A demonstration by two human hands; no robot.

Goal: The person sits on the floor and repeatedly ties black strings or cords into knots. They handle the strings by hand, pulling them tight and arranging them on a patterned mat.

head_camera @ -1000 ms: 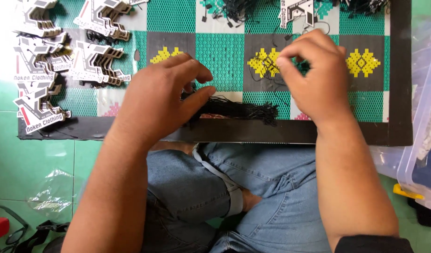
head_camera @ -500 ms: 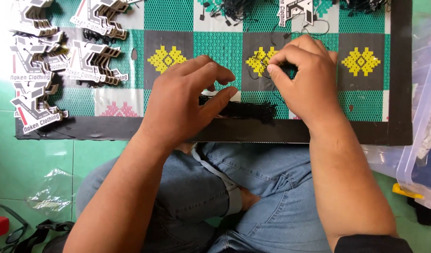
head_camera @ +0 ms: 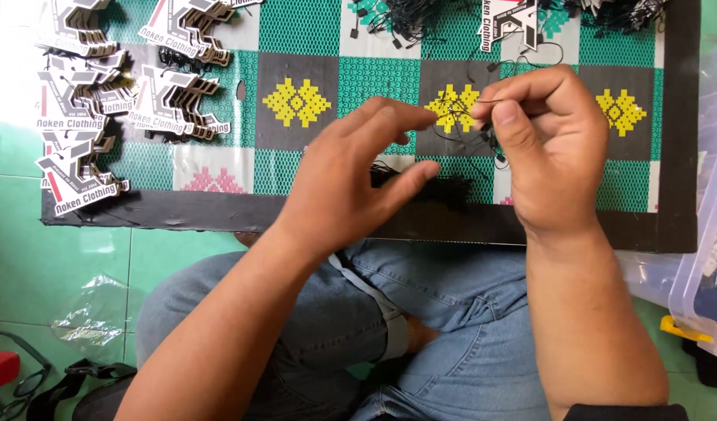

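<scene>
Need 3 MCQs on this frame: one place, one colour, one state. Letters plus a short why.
1. Where do the stacks of cut-out hang tags lie?
A. on the mat's left part
B. on the person's lap
C. in the plastic bin

2. What colour are the diamond motifs on the mat's grey squares?
A. red
B. yellow
C. white

3. What is the right hand doing?
A. lying flat on the mat
B. pinching a thin black string
C. gripping the bin's rim

Key: 1 A, the tags sit at the left of the patterned mat. 2 B, the motifs are yellow. 3 B, thumb and fingers close on a thin black string, with the left hand open beside it.
</scene>
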